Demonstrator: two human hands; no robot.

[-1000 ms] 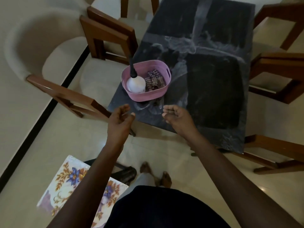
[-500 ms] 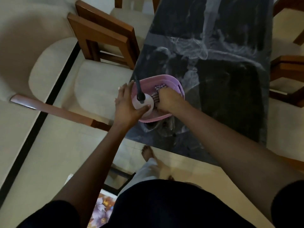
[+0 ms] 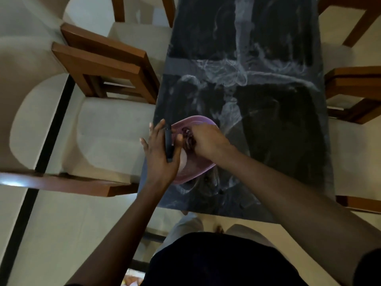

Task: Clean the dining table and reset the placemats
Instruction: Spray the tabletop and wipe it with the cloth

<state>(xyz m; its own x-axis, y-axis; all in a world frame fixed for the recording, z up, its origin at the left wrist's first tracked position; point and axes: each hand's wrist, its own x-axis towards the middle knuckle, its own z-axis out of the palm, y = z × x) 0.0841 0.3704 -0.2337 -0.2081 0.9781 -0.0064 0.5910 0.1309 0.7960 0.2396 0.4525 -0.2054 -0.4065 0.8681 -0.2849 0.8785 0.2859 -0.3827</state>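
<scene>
Nearest the camera, a dark garment (image 3: 216, 265) is being recorded across the lower edge, and both bare forearms are being extended from it toward the counter (image 3: 278, 131).

The left hand (image 3: 159, 159) is being held against the white bottle (image 3: 184, 159) at the near left of the pink basket (image 3: 195, 172). The thumb is being placed on one side of the bottle's neck and the fingers on the other. This grip is therefore being counted as holding the bottle, although the fingers are lying fairly straight. The bottle's black nozzle (image 3: 169, 141) is being seen upright over the back of that hand.

The right hand (image 3: 209, 141) is being pressed down into the basket just beside the left, with its fingers being curled into the checked cloth (image 3: 188, 141). That grip is being counted as holding the cloth.

The basket is being carried by the counter close to its near left corner, and bottle and cloth are both being contained by it. Beyond the basket, pale smears are being noted on the counter's dark marbled top, running around darker rectangular patches.

Cushioned wooden chairs (image 3: 103, 65) are being observed drawn up along the left side, and further wooden chairs (image 3: 354, 89) along the right. A black stripe (image 3: 49, 137) is being noted in the pale floor (image 3: 61, 223) at far left.
</scene>
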